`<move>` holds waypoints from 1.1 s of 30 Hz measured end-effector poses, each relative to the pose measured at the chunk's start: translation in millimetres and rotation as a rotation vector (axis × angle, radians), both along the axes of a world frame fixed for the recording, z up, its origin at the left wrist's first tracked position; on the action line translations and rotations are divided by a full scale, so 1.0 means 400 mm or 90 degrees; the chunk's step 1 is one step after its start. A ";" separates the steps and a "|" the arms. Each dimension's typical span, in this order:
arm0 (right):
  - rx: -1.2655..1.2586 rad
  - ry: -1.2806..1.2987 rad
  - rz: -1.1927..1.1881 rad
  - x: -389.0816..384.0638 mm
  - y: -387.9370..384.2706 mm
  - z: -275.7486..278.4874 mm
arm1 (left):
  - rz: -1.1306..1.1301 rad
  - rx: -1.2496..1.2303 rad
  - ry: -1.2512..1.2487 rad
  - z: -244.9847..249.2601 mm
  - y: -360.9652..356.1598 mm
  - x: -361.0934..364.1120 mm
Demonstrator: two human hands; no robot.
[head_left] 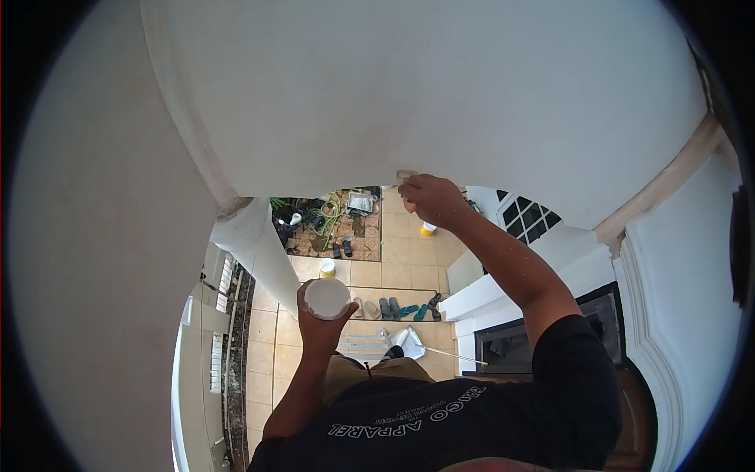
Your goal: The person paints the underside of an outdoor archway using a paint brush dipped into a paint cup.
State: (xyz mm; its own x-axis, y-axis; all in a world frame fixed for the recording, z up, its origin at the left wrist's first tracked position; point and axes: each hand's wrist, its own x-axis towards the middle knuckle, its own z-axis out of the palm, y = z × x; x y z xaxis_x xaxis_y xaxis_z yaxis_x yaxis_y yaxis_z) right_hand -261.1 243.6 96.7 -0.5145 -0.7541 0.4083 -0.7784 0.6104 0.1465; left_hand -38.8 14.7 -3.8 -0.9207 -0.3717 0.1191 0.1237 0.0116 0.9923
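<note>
My left hand (pixel 309 318) is wrapped round a round white tub (pixel 327 299), held out at chest height with its opening facing up. Pale material coats the inside of the tub. Higher up, my right hand (pixel 432 200) is closed on a small paintbrush (pixel 406 175). Its light tip is against the lower edge of the white overhead surface (pixel 425 94). My fingers hide most of the brush handle.
Far below lies a tiled floor (pixel 366 274) with several pairs of sandals (pixel 389 307), a paint tray (pixel 406 342) and a white-lidded bucket (pixel 327 267). A hose (pixel 334 211) coils at the back. A white column (pixel 259 244) stands left, a dark-framed opening (pixel 511 346) right.
</note>
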 end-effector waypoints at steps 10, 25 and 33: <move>-0.767 -0.413 -0.072 0.281 -0.049 0.167 | -0.017 -0.107 0.053 0.045 0.039 -0.034; -0.611 -0.570 -0.056 0.354 -0.049 0.115 | -0.023 -0.127 0.077 0.026 0.115 -0.051; -0.672 -0.566 -0.143 0.345 0.030 0.086 | -0.049 -0.121 0.049 0.027 0.120 -0.072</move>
State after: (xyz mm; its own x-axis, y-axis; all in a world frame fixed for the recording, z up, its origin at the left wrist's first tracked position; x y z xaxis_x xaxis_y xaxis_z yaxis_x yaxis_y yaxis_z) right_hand -123.2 255.6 131.3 -0.9650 -0.1673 0.2019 -0.2390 0.2444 -0.9398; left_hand -67.5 62.8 6.8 -0.9311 -0.2646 0.2510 0.2062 0.1856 0.9608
